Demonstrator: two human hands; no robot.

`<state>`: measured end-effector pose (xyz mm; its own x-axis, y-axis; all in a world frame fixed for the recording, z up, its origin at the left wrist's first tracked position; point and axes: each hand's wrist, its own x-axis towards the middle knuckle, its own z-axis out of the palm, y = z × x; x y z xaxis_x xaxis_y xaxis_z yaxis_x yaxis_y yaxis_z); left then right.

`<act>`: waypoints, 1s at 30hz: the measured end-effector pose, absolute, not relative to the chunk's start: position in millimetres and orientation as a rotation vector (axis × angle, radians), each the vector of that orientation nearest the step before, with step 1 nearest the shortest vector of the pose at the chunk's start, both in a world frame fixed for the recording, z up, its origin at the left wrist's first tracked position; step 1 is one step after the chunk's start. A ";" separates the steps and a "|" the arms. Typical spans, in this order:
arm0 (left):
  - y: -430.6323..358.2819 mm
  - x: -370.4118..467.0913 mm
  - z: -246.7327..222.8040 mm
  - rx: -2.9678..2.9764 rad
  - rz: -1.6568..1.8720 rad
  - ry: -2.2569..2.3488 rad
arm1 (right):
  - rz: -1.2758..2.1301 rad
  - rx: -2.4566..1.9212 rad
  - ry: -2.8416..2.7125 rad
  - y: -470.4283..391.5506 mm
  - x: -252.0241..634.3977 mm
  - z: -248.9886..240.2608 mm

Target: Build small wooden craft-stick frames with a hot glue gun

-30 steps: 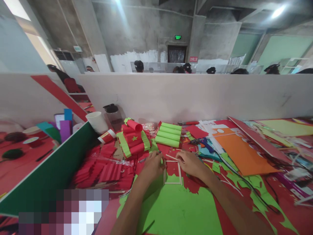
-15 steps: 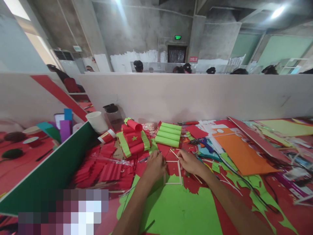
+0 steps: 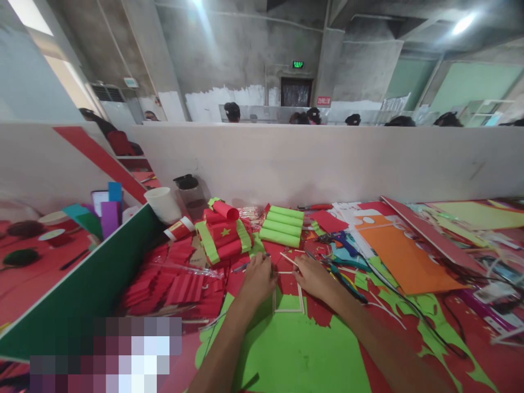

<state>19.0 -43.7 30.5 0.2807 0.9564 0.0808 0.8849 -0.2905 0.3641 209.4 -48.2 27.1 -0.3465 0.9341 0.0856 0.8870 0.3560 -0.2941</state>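
A small square frame of thin pale sticks (image 3: pixel 289 311) lies on the green sheet (image 3: pixel 305 349) and the red surface above it. At the frame's upper left corner is my left hand (image 3: pixel 260 275), fingers bent together; what they grip, if anything, is hidden. My right hand (image 3: pixel 313 274) is closed on a thin wooden stick (image 3: pixel 287 257) that points up and left, beside the frame's upper right corner. Yellow-and-teal pliers (image 3: pixel 350 285) lie just right of my right hand.
Rolled green paper (image 3: pixel 282 225) and a red-green paper piece with a star (image 3: pixel 225 232) stand behind my hands. Red folded paper (image 3: pixel 184 286) lies left, orange sheets (image 3: pixel 403 251) right. A green divider (image 3: pixel 85 278) runs along the left.
My right hand has shifted slightly, and the stick in it now reaches a little further left. The yellow-and-teal pliers now show more beside the right hand.
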 end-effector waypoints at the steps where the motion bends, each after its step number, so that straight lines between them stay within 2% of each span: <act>1: -43.6 18.9 30.9 2.303 0.413 1.694 | 0.281 -1.627 -2.390 -48.4 209.7 28.1; 9: -42.8 16.3 35.8 2.260 0.389 1.665 | 0.262 -1.638 -2.449 -49.1 210.0 31.3; 22: -42.0 16.4 42.7 1.973 0.521 1.481 | 0.482 -1.688 -2.290 -40.6 231.1 50.6; 30: -46.4 3.8 52.7 2.026 0.327 1.488 | 0.652 -1.600 -2.337 -49.6 220.4 50.2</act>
